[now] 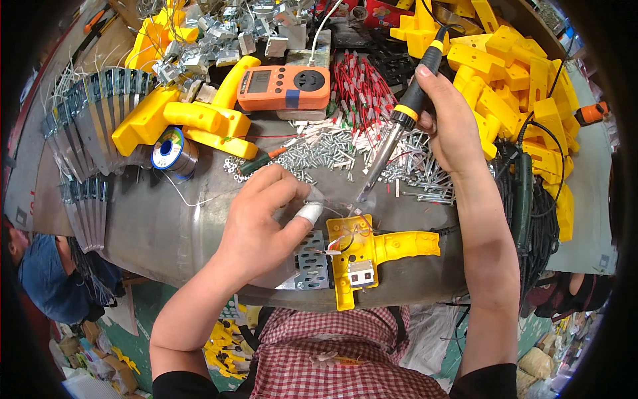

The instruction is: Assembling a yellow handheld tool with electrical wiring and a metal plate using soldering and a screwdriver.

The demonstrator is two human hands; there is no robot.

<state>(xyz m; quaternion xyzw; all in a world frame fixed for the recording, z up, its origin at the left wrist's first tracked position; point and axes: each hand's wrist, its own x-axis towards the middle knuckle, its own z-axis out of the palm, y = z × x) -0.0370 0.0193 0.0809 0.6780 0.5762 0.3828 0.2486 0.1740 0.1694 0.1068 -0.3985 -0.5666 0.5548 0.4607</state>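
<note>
- Right hand (452,116): fingers wrapped around the handle of a black-and-yellow soldering iron (403,117), metal barrel slanting down-left, tip just above the top edge of the yellow housing half.
- Left hand (269,216): palm down, thumb and index nearly together, white covers (310,211) on both tips; narrow pinch on a thin strand (335,212) that reaches toward the iron tip. Other fingers curled; grip on anything else: cannot tell.
- Yellow housing half (372,250): lies at the near edge of the bench (219,233), centre, below the iron tip, open side up, handle part pointing right. Thin wires run across its upper part; exact joint too small to read.
- White component (361,274) sits in the housing's lower part, two dark square openings showing.
- Perforated metal plate (311,263): just left of the housing.
- Solder spool (174,151), blue rim: left of the left hand, loose strand trailing onto the bench.
- Green-handled screwdriver (261,161): beyond the left hand.
- Orange meter (284,88): farther back, near the red-wire bundle (359,83).
- Screws (325,151): spread mid-bench.
- Yellow housings (508,80): heaped back right; black cables (531,219) bundled right of the right forearm.
</note>
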